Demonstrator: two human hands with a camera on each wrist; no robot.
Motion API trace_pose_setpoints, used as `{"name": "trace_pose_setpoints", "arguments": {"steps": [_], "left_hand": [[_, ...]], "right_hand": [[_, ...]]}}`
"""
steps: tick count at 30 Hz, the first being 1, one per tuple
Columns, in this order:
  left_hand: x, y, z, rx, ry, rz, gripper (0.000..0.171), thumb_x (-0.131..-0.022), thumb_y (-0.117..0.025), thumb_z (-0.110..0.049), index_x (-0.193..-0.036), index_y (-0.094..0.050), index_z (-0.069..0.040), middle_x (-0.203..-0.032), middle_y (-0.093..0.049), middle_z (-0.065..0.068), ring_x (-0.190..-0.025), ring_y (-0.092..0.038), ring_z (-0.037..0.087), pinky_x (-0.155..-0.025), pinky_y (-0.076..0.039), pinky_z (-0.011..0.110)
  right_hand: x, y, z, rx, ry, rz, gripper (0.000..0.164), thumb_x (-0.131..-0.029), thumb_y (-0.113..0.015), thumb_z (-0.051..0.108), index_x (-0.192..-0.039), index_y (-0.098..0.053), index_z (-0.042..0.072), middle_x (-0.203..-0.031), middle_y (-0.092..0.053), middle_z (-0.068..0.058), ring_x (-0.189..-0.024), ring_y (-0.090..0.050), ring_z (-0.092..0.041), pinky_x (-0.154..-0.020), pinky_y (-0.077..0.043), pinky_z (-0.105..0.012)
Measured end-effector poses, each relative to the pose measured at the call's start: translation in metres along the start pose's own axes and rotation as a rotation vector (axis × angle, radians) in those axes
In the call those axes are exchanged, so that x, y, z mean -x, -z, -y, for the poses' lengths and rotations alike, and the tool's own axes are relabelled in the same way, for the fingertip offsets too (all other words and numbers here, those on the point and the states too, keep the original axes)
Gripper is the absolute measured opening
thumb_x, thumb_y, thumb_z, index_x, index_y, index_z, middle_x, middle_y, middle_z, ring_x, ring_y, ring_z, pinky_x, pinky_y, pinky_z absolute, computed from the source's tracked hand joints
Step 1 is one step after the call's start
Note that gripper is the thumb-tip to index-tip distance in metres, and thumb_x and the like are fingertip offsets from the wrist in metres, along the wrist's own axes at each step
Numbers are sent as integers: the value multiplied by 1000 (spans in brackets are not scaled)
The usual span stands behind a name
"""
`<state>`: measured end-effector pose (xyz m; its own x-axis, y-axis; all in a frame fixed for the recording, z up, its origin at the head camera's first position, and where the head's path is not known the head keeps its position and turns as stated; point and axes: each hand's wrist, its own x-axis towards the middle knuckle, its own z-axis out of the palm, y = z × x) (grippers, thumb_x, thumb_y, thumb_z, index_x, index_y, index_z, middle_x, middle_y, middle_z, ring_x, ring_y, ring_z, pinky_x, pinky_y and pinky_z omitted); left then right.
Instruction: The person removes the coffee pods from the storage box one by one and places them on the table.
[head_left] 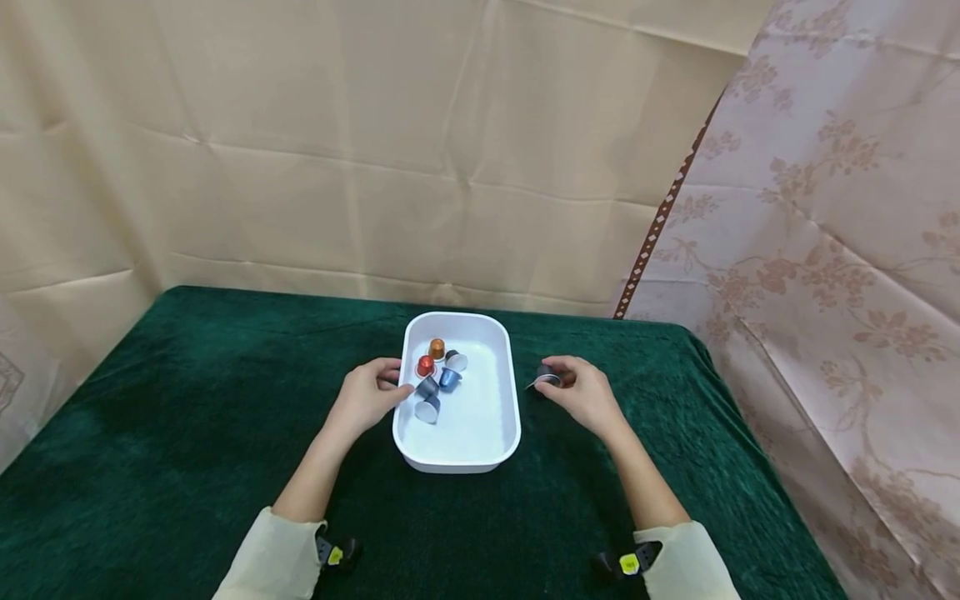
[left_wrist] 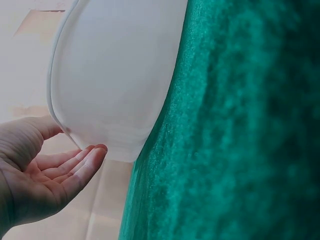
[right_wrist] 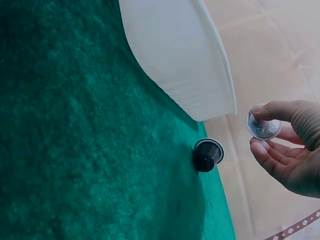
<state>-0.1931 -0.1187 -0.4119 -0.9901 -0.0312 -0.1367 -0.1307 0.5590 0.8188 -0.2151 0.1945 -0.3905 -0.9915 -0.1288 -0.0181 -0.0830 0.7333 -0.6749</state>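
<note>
A white tray (head_left: 480,417) sits on the cloth, with several coffee capsules towards its left side: orange (head_left: 437,347), red (head_left: 425,365), blue (head_left: 450,380) and darker ones. My left hand (head_left: 367,396) grips the tray's left rim, thumb over the edge and fingers against the outer wall, as the left wrist view shows. To the right of the tray, my right hand (head_left: 588,396) pinches a coffee capsule (right_wrist: 265,129) between thumb and fingers, its silvery lid showing in the right wrist view. Below that hand lies a black capsule (right_wrist: 203,157) on the cloth, apart from the tray.
Dark green velvet cloth (head_left: 187,433) covers the table. Behind its far edge hangs a beige curtain (head_left: 337,167). A pink flowered cloth (head_left: 847,250) hangs along the right side.
</note>
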Motion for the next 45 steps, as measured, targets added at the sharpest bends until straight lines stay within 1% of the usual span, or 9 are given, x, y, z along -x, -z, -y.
{"name": "trace_pose_setpoints", "arguments": {"steps": [13,23,34,45], "left_hand": [[0,0,1,2,0,-1,48,-87,-64,-22,-130,-50,-5,-116,-60,16,-94,-63,22,-74,-56,30],[-1,0,0,1,5,-2,48,-87,-64,-22,-130,-50,-5,-117,-60,15,-96,-63,22,-75,-56,30],[0,1,0,1,-4,6,50,-86,-65,-22,-130,-50,-4,-117,-60,16,-95,-63,22,-74,-56,29],[0,0,0,0,1,4,49,-86,-65,-22,-130,-50,-4,-117,-60,16,-94,-63,22,-74,-56,29]], "right_hand": [[-2,2,-10,11,-27,-16,41,-86,-66,28,-124,-58,13,-116,-59,-11,-94,-55,-22,-70,-49,-29],[-1,2,-16,20,-48,-22,42,-86,-66,26,-124,-58,11,-116,-59,-12,-91,-55,-22,-67,-48,-27],[-3,1,-27,33,-66,-30,42,-86,-65,26,-124,-57,11,-116,-58,-13,-92,-54,-22,-68,-47,-27],[-3,1,-34,42,-76,-38,42,-87,-64,26,-125,-56,10,-112,-59,-12,-88,-53,-21,-65,-45,-26]]}}
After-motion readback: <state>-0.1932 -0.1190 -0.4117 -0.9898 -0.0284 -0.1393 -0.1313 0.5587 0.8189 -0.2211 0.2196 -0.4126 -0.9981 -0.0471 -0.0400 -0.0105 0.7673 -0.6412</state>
